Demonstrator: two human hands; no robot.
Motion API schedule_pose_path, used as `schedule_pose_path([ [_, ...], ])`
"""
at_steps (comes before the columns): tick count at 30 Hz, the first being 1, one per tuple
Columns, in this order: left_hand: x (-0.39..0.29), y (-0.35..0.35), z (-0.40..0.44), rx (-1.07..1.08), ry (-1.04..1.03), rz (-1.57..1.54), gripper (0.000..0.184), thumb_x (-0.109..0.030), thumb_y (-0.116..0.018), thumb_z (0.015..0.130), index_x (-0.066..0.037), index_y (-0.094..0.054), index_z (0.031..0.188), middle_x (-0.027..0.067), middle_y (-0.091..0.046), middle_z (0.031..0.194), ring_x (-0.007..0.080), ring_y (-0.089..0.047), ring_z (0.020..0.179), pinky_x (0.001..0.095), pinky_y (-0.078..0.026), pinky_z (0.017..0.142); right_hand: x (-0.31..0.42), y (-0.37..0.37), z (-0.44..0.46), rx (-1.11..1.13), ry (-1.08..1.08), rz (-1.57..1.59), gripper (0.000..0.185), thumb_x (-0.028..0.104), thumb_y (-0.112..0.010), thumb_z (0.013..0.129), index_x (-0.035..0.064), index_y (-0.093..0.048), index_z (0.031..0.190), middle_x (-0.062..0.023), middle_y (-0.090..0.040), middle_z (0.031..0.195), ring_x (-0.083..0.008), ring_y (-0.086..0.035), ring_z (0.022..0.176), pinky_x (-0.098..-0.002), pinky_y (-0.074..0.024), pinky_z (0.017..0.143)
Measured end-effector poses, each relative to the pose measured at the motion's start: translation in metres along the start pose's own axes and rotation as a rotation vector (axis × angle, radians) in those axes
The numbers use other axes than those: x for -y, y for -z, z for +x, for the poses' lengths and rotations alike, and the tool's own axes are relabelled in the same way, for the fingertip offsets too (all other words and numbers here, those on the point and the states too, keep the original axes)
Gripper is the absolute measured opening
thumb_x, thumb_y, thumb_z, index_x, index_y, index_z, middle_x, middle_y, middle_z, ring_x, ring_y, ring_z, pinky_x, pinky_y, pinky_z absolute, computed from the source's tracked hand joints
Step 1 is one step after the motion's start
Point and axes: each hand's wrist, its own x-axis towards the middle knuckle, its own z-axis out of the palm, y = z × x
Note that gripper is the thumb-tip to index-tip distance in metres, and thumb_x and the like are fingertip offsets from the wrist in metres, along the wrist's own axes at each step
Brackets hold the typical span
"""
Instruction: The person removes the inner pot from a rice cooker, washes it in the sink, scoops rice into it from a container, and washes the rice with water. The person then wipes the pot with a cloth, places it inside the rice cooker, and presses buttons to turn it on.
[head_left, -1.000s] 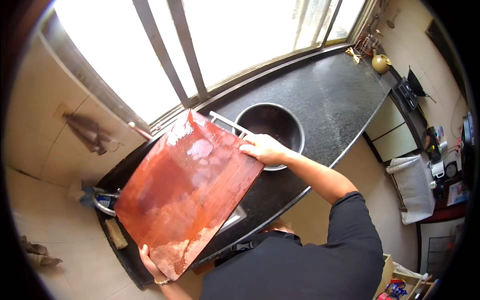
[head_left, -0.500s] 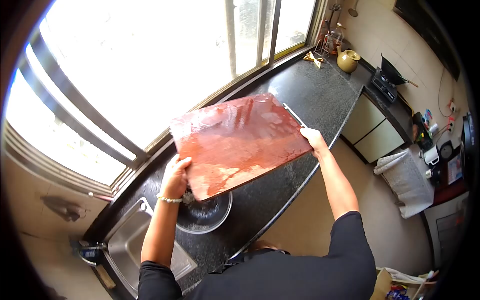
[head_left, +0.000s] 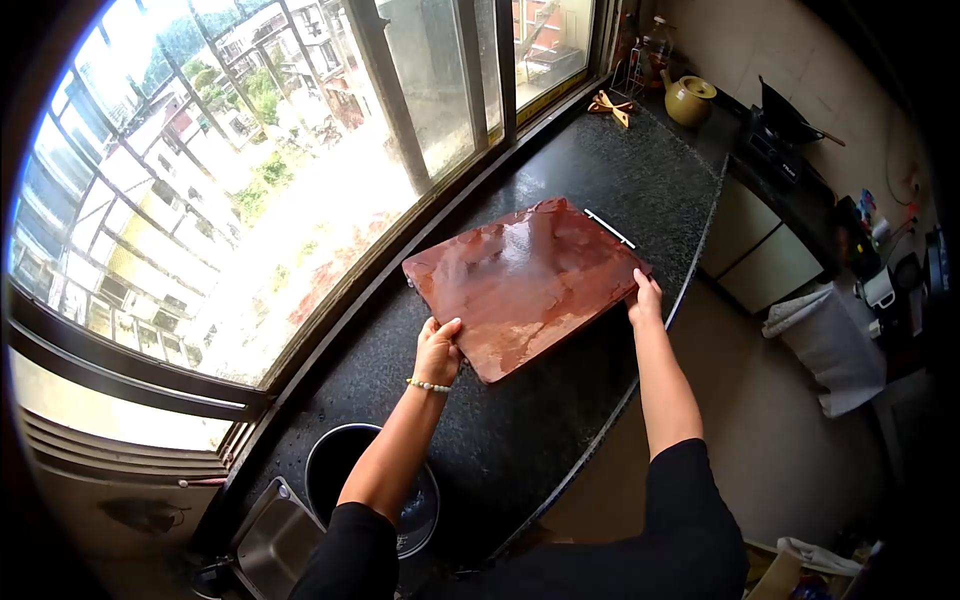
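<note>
A wet reddish-brown wooden cutting board [head_left: 530, 285] with a metal handle along its far right edge is held between my two hands, over the black countertop [head_left: 560, 430]. My left hand [head_left: 438, 352] is closed on its near left edge, thumb on top; a beaded bracelet circles that wrist. At the right near corner, my right hand [head_left: 645, 298] grips the board, thumb on top and the other fingers mostly hidden beneath. Whether the board's underside touches the counter, I cannot tell. Below my left forearm stands a dark round basin [head_left: 318, 470], partly covered by the arm.
A steel sink [head_left: 275, 545] lies at the lower left. Barred windows run along the counter's left side. At the far end are a tan clay pot [head_left: 690, 102], a wooden trivet-like piece [head_left: 612, 108] and a wok [head_left: 785, 112] on a stove. A cloth [head_left: 830, 345] hangs at right.
Both hands have carried the cutting board away from the basin, farther along the counter. It appears lower and farther from me, and the basin is more exposed. The camera view has shifted too.
</note>
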Motion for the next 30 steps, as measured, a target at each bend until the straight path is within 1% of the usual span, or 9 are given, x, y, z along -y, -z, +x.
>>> schedule_pose_path([
  [4, 0.023, -0.014, 0.025, -0.014, -0.021, -0.015, 0.025, 0.002, -0.049, 0.082, -0.001, -0.042, 0.106, 0.0133, -0.053, 0.109, 0.0244, -0.053, 0.100, 0.0390, -0.044, 0.088, -0.014, -0.023, -0.038, 0.090, -0.028, 0.047, 0.021, 0.008, -0.052, 0.083, 0.0045, -0.049, 0.103, -0.0067, -0.055, 0.100, -0.0196, -0.055, 0.089, -0.0335, -0.0470, 0.076],
  [6, 0.033, -0.027, 0.035, -0.003, -0.012, -0.051, 0.025, 0.002, -0.048, 0.083, -0.001, -0.042, 0.107, 0.0115, -0.053, 0.110, 0.0245, -0.052, 0.102, 0.0402, -0.043, 0.090, -0.021, -0.045, -0.079, 0.192, -0.101, 0.014, 0.027, 0.014, -0.051, 0.085, 0.0069, -0.048, 0.110, -0.0057, -0.054, 0.107, -0.0196, -0.051, 0.099, -0.0341, -0.0412, 0.085],
  [9, 0.052, -0.042, 0.054, -0.002, 0.046, -0.081, 0.027, 0.001, -0.047, 0.084, -0.004, -0.042, 0.110, 0.0095, -0.053, 0.112, 0.0225, -0.052, 0.101, 0.0408, -0.041, 0.091, -0.041, -0.078, -0.144, 0.259, -0.377, 0.051, 0.037, 0.014, -0.054, 0.084, 0.0097, -0.040, 0.118, -0.0056, -0.049, 0.111, -0.0224, -0.052, 0.098, -0.0412, -0.0484, 0.075],
  [13, 0.040, -0.046, 0.059, 0.146, 0.345, 0.111, 0.036, -0.007, -0.048, 0.085, -0.004, -0.038, 0.120, 0.0097, -0.050, 0.116, 0.0210, -0.052, 0.100, 0.0358, -0.043, 0.085, -0.064, -0.078, -0.122, 0.159, -0.304, 0.010, 0.029, 0.010, -0.054, 0.084, 0.0035, -0.045, 0.111, -0.0088, -0.051, 0.105, -0.0223, -0.055, 0.088, -0.0405, -0.0499, 0.071],
  [17, -0.003, -0.037, 0.026, 0.156, 0.184, 0.429, 0.049, -0.013, -0.051, 0.085, -0.004, -0.032, 0.129, 0.0123, -0.046, 0.120, 0.0229, -0.052, 0.103, 0.0355, -0.045, 0.083, -0.073, -0.057, -0.070, 0.161, -0.293, -0.034, 0.028, 0.009, -0.051, 0.085, 0.0010, -0.045, 0.111, -0.0105, -0.051, 0.106, -0.0232, -0.055, 0.091, -0.0401, -0.0499, 0.073],
  [20, -0.049, -0.014, -0.019, 0.247, 0.028, 0.484, 0.039, -0.011, -0.049, 0.085, -0.002, -0.041, 0.122, 0.0117, -0.052, 0.115, 0.0194, -0.053, 0.101, 0.0313, -0.044, 0.082, -0.066, -0.048, -0.044, 0.173, -0.296, -0.274, 0.026, 0.016, -0.051, 0.086, -0.0001, -0.049, 0.107, -0.0116, -0.056, 0.100, -0.0256, -0.057, 0.088, -0.0425, -0.0505, 0.070],
  [23, -0.092, 0.020, -0.081, 0.126, -0.202, 0.740, 0.031, -0.007, -0.048, 0.084, 0.001, -0.049, 0.114, 0.0109, -0.058, 0.106, 0.0172, -0.055, 0.095, 0.0278, -0.045, 0.080, -0.030, -0.053, -0.043, 0.194, -0.409, -0.729, 0.034, 0.024, -0.051, 0.085, -0.0064, -0.050, 0.101, -0.0186, -0.061, 0.087, -0.0275, -0.063, 0.070, -0.0376, -0.0528, 0.049],
  [26, -0.117, 0.070, -0.155, -0.115, -0.445, 0.983, 0.026, 0.001, -0.049, 0.080, 0.002, -0.054, 0.106, 0.0105, -0.060, 0.102, 0.0163, -0.056, 0.093, 0.0264, -0.044, 0.082, 0.002, -0.072, -0.057, 0.202, -0.369, -1.316, 0.038, 0.026, -0.050, 0.085, -0.0098, -0.050, 0.098, -0.0216, -0.061, 0.079, -0.0274, -0.062, 0.059, -0.0345, -0.0512, 0.043],
  [30, -0.121, 0.120, -0.259, -0.635, -0.655, 1.550, 0.037, 0.000, -0.054, 0.076, -0.003, -0.051, 0.112, 0.0116, -0.055, 0.107, 0.0211, -0.053, 0.093, 0.0298, -0.043, 0.075, 0.012, -0.088, -0.087, 0.398, -0.173, -1.369, 0.031, 0.026, -0.049, 0.085, -0.0051, -0.054, 0.084, -0.0147, -0.060, 0.067, -0.0200, -0.059, 0.049, -0.0285, -0.0476, 0.039],
])
